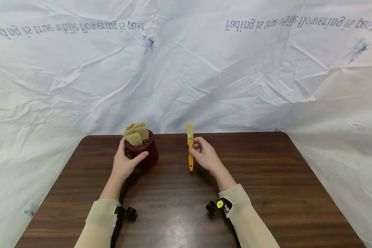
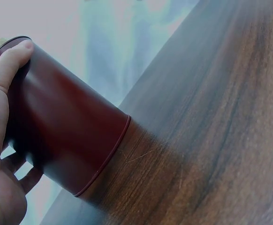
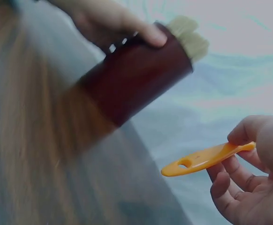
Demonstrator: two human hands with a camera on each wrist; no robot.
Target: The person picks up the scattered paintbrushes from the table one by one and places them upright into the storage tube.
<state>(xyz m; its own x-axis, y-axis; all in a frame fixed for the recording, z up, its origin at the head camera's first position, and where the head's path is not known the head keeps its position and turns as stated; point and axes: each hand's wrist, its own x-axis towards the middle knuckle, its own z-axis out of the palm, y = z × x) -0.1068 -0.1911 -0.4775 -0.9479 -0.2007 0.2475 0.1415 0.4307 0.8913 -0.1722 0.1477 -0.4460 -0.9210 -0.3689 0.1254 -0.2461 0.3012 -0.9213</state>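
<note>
On the left of the head view, a dark red cylindrical pot (image 1: 148,156) holds several paintbrushes (image 1: 136,133), their pale bristles up. My left hand (image 1: 124,163) grips the pot near its rim, thumb on the near side and fingers round the far side. The pot's base (image 2: 103,164) touches or nearly touches the tabletop in the left wrist view. To the right, my right hand (image 1: 206,155) pinches a paintbrush (image 1: 190,146) by its yellow handle (image 3: 202,159). This brush is upright in the head view, bristles up, apart from the pot. The pot hides the other brushes' handles.
A dark brown wooden table (image 1: 173,196) lies under both hands. Behind it hangs a wrinkled white sheet (image 1: 186,75) with printed lettering, close along the table's back edge. Small black cameras (image 1: 126,212) are strapped to both wrists.
</note>
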